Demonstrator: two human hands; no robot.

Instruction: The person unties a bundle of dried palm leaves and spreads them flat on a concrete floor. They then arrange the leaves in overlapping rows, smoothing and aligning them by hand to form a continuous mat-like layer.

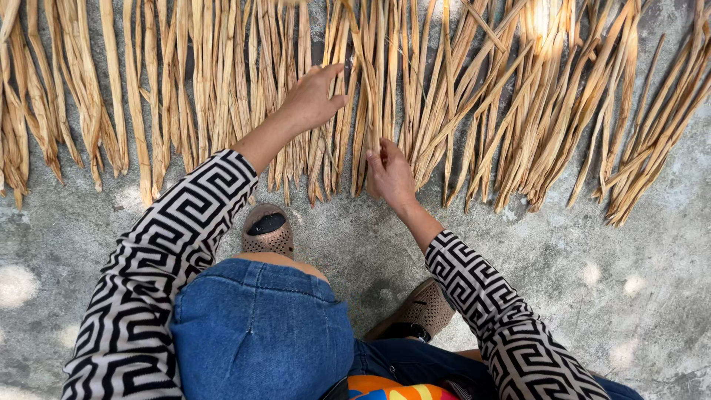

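Item: long dry tan leaf strips [222, 81], spread in a row across grey concrete floor [592, 259]. L hand [315, 96] open, fingers splayed over strips mid-row. R hand [390, 176] pinching one strip's [374, 111] lower end. Most look laid out already; right end messier, prob. left to straighten.

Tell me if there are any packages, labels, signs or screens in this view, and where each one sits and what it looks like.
None in view: no package, label, sign or screen.
Dried leaf strips: long tan blades spread in a row on the grey concrete ground.
Left hand: open, fingers resting on the strips.
Right hand: pinching the lower end of one strip.
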